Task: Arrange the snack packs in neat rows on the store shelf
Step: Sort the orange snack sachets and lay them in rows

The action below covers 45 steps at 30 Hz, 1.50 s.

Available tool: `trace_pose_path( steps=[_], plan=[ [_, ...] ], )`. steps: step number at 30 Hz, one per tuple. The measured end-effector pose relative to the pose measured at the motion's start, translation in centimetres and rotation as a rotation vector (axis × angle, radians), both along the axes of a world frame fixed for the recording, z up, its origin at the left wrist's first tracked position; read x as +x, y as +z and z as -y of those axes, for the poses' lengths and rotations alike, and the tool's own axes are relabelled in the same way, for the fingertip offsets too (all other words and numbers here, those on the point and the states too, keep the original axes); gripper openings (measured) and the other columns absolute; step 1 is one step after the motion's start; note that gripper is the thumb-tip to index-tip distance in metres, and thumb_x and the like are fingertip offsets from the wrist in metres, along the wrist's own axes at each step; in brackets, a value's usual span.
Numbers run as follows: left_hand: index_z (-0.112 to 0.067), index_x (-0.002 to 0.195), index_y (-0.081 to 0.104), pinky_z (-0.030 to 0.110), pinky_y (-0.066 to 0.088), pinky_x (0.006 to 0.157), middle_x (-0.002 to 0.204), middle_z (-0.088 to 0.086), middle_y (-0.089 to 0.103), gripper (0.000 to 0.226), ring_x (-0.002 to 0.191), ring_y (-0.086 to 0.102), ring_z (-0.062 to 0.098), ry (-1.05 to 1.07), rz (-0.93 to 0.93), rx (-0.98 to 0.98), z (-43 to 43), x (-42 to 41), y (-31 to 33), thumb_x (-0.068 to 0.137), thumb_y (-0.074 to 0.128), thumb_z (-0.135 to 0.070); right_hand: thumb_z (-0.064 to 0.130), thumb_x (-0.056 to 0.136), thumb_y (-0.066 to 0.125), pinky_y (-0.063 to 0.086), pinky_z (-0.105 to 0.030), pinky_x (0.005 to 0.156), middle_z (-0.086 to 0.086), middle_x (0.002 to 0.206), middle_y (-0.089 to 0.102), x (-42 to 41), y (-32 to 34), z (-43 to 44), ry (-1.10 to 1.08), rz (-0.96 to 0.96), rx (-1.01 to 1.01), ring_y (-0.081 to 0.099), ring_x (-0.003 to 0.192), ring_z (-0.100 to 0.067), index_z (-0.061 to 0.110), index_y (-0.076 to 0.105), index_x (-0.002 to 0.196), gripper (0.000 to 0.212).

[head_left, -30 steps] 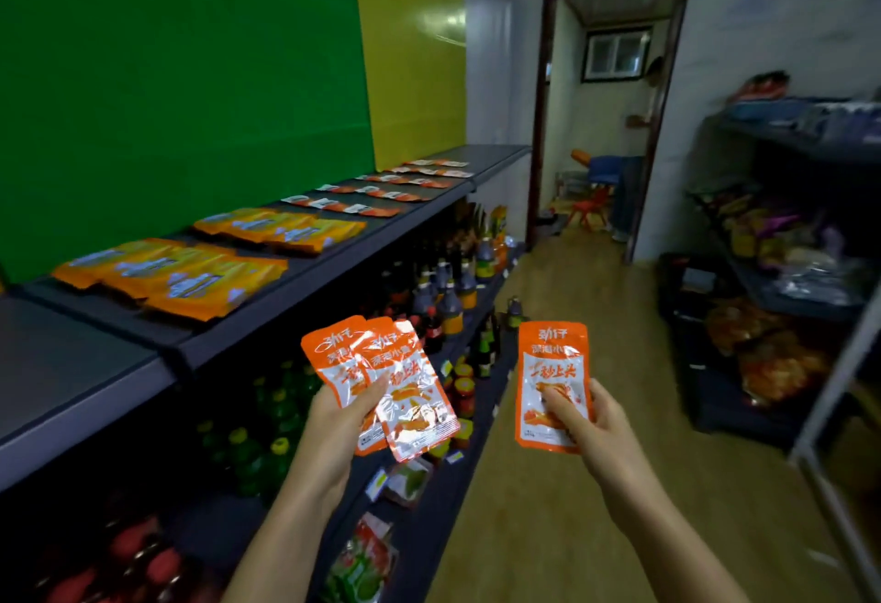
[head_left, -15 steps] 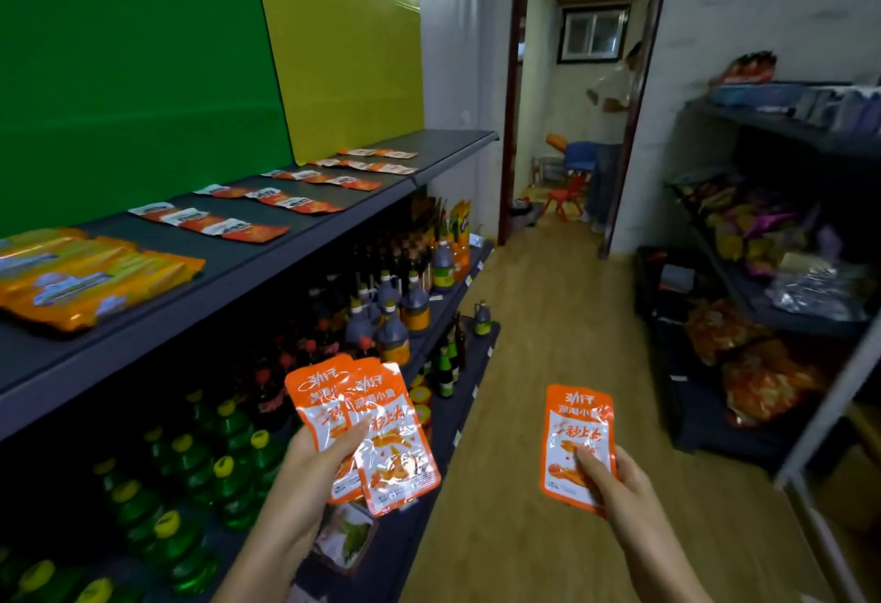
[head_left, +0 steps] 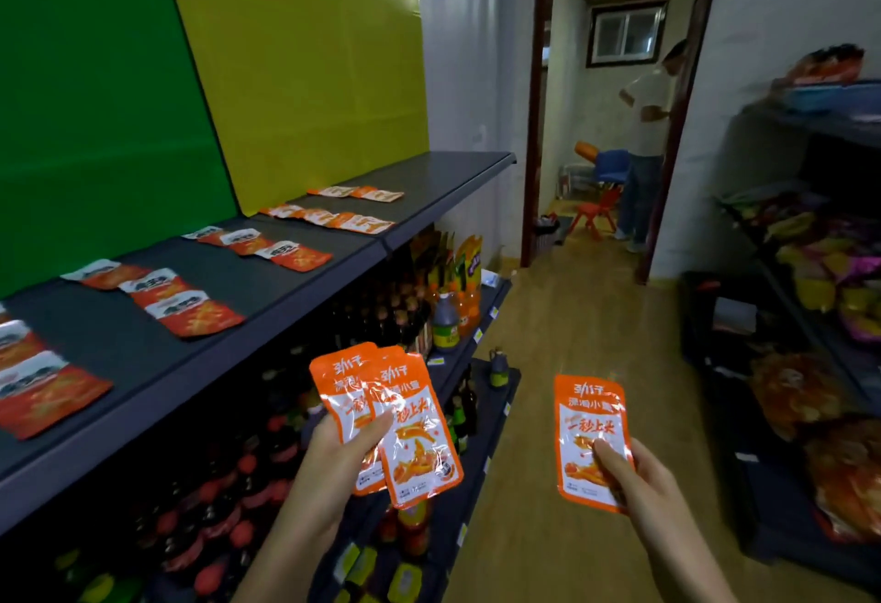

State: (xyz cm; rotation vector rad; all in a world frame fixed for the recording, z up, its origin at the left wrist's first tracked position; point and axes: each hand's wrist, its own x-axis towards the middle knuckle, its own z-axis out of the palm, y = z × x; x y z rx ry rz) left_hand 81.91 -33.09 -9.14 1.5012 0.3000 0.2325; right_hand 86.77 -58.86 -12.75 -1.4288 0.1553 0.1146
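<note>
Gripped a fan of packs (head_left: 410, 431) in left hand (head_left: 343, 454), out in front of the shelf (head_left: 267, 287), below its top board. Clamped thumb across the front faces. Hid the other fingers behind the fan, so couldn't tell their curl. Counted two packs for sure, maybe a third edge behind.

Pinched one pack (head_left: 591, 431) in right hand (head_left: 639, 478), further out from the shelf, over the aisle floor. Held it upright, print toward the camera. Laid thumb on its lower front and wrapped fingers round its right edge and back. Narrow grip on both hands, nothing spread wide.

Saw fan and pack well apart, neither touching the shelf.

On the shelf top, saw flat rows: near row (head_left: 190, 311) of three, overlapped; next row (head_left: 267, 247) of three; third row (head_left: 333, 217); far row (head_left: 362, 193) of two. Also end packs (head_left: 38, 388) at the shelf's near end.

Under the shelf top, bottles (head_left: 395, 316). Across the aisle from the shelf, a rack (head_left: 820, 125) of bagged goods. Past the shelf's far end, a person (head_left: 646, 125) in a doorway.
</note>
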Motion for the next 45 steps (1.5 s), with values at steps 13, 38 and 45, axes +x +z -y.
trace_pose_path(
  steps=[13,38,45],
  plan=[
    [-0.024,0.099,0.061,0.031,0.053,0.071,0.092,-0.005,0.073,0.014,0.084,0.071,0.016,0.320,0.024,-0.043,8.3,20.8,0.4,0.088,0.059,-0.018,0.015,0.092,0.053,0.049,-0.011,0.047,-0.004,0.078,0.070,26.7,1.9,5.7,0.282,0.087,-0.054,0.067,0.055,-0.007,0.011,0.062,0.086,0.011],
    [-0.019,0.099,0.063,0.027,0.057,0.066,0.092,-0.002,0.075,0.014,0.079,0.073,0.016,0.898,0.215,0.071,1.4,41.5,8.1,0.086,0.059,-0.015,0.027,0.095,0.045,0.048,-0.033,0.078,-0.004,0.092,0.069,59.1,10.9,-18.9,0.923,0.577,-0.356,0.065,0.086,-0.018,0.010,0.062,0.097,0.024],
    [-0.018,0.102,0.061,0.029,0.054,0.067,0.092,0.000,0.075,0.016,0.077,0.073,0.015,1.027,0.202,0.077,1.0,44.8,8.6,0.086,0.059,-0.015,0.030,0.097,0.032,0.031,-0.038,0.095,-0.011,0.108,0.063,61.2,11.6,-25.3,0.988,0.803,-0.689,0.053,0.105,-0.031,0.012,0.046,0.086,0.025]
  ],
)
